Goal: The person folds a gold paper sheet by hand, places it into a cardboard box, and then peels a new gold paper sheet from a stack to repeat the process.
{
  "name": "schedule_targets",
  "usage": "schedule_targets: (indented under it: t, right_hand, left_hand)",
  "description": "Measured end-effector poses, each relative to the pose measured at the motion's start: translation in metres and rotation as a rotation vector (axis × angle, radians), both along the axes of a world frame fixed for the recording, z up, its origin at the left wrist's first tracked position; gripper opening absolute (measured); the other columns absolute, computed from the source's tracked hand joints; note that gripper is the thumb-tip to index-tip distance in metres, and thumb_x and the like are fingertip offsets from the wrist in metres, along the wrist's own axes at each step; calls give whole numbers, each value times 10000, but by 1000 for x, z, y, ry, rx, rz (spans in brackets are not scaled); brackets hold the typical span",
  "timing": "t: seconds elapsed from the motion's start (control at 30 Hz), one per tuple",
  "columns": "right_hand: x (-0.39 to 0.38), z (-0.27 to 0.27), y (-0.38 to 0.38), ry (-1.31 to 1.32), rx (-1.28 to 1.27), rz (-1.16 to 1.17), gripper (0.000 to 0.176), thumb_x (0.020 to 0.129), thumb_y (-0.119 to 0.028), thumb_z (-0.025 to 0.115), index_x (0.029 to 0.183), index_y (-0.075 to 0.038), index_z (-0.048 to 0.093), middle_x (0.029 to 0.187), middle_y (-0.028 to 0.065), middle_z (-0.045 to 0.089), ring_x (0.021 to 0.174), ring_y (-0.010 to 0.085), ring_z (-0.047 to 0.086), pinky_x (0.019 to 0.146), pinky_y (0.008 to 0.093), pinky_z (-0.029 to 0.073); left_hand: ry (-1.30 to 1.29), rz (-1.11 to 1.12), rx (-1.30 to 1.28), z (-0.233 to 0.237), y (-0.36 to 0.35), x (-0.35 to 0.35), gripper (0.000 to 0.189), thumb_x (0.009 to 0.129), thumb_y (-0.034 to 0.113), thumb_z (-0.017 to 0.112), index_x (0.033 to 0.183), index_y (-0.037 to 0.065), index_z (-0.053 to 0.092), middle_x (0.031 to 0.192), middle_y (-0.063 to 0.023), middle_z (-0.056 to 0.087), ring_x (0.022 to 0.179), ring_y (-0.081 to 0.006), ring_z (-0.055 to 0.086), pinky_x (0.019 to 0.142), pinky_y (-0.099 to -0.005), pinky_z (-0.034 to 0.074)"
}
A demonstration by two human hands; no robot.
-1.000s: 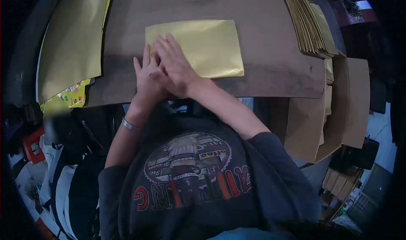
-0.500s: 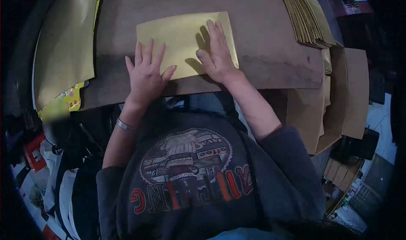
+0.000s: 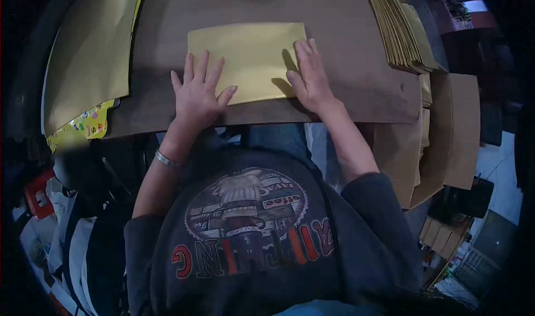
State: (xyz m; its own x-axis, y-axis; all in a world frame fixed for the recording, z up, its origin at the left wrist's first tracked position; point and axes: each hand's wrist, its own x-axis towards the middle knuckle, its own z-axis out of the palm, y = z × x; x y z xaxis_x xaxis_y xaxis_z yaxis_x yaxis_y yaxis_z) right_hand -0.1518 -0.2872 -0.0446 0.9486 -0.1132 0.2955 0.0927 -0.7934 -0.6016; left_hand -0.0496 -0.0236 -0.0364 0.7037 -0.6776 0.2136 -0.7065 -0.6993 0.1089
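A yellow-tan paper piece [image 3: 251,59], folded or envelope-like, lies flat on the brown table [image 3: 345,54] in front of me. My left hand [image 3: 199,93] rests on its lower left part with the fingers spread. At its right edge is my right hand [image 3: 312,79], thumb apart from the fingers, the fingertips near the upper right corner. Neither hand is wrapped round anything.
Large tan sheets [image 3: 95,48] lie at the left, with a yellow printed sheet [image 3: 92,125] under them. A stack of folded brown paper pieces [image 3: 394,32] sits at the table's right side. Below it stands an open cardboard box [image 3: 437,143].
My right hand has shifted right, from on top of the paper to its right edge. My left hand stays on the lower left part. The whole view has shifted slightly.
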Motion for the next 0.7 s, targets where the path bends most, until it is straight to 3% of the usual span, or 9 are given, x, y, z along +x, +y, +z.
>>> schedule_targets:
  t: [0.07, 0.1, 0.3, 0.37, 0.5, 0.7]
  right_hand:
    - [0, 14, 17, 227, -455, -53, 698, 947, -436, 499, 1479, -36, 289, 1549, 209, 227, 1458, 395, 137, 1165, 550, 131]
    - [2, 18, 27, 267, -484, -5, 706, 925, -465, 516, 1469, -56, 326, 1558, 195, 207, 1463, 388, 113, 1154, 592, 106]
    - [39, 10, 74, 221, -471, 291, 754, 937, -559, 439, 1440, -5, 350, 1542, 199, 255, 1453, 336, 185, 1158, 546, 154]
    - [45, 11, 62, 254, -519, 257, 757, 935, -558, 436, 1446, -7, 340, 1552, 192, 239, 1460, 324, 173, 1158, 545, 156]
    - [56, 16, 7, 439, -505, -38, 759, 963, -518, 397, 1510, -28, 203, 1587, 168, 159, 1480, 299, 111, 1183, 514, 111]
    - [47, 13, -23, 482, -571, -178, 733, 983, -516, 338, 1509, -25, 200, 1590, 166, 151, 1483, 304, 93, 1161, 578, 120]
  left_hand:
    - [-6, 14, -9, -4, 2, 2, 631, 871, 497, 598, 1386, 146, 500, 1511, -167, 337, 1389, -440, 287, 992, -755, 246]
    - [0, 9, -17, -5, 2, 2, 639, 868, 497, 601, 1393, 149, 494, 1517, -164, 327, 1394, -437, 279, 994, -756, 241]
    - [23, 10, -38, -2, 2, 1, 652, 853, 488, 615, 1405, 165, 486, 1520, -162, 329, 1409, -428, 253, 1000, -753, 226]
    - [14, -1, -10, -4, 2, 1, 652, 853, 491, 613, 1406, 170, 485, 1520, -161, 331, 1411, -427, 254, 1003, -753, 223]
    - [16, -2, -60, -3, 3, -1, 652, 854, 494, 613, 1405, 169, 487, 1524, -161, 327, 1412, -423, 255, 1001, -752, 226]
    - [29, 42, -3, -1, -1, -6, 584, 891, 462, 576, 1393, 176, 496, 1528, -145, 326, 1417, -399, 258, 1013, -736, 230]
